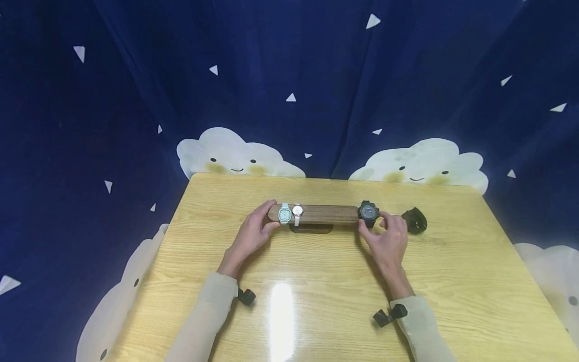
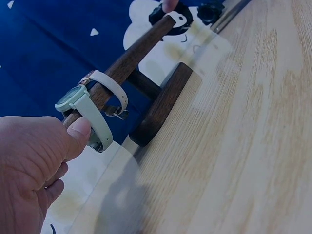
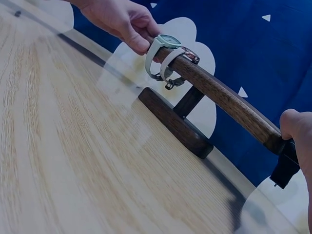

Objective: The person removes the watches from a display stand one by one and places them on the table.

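Stand (image 1: 327,214) is gripped at 9 o'clock by left hand (image 1: 250,232), apparently for steadiness; black watch (image 1: 369,211) at 3 o'clock is pinched by right hand (image 1: 390,242), seemingly for control.

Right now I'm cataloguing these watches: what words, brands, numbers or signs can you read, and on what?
No readable text in any view.
Mint-green watch: dial markings too small and blurred.
White-strapped watch: dial too small to read.
Wooden stand: no lettering visible.
Black watch at its right end: face markings blurred.
Black item beyond that: nothing legible.
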Action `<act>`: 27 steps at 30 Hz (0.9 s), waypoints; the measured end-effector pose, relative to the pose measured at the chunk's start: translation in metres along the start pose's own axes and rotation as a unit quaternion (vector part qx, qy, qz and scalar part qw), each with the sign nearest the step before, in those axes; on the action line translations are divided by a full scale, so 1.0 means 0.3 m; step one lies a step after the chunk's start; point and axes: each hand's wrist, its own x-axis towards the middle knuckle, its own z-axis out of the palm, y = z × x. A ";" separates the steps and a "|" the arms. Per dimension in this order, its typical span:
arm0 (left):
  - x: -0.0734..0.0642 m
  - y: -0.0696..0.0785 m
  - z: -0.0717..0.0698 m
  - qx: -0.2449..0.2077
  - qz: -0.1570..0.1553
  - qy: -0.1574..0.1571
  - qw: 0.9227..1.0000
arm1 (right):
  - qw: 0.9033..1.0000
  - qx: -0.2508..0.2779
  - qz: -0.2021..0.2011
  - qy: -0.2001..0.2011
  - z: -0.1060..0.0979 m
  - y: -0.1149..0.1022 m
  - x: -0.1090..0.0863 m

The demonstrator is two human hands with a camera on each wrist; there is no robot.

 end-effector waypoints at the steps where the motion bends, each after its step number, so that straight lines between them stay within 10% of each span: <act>1: 0.000 0.000 0.000 0.000 0.000 0.000 1.000 | 1.000 -0.001 -0.001 -0.002 -0.002 0.001 0.000; 27: 0.001 0.004 -0.003 0.001 0.001 0.000 1.000 | 0.999 -0.023 0.014 -0.018 -0.034 0.052 0.004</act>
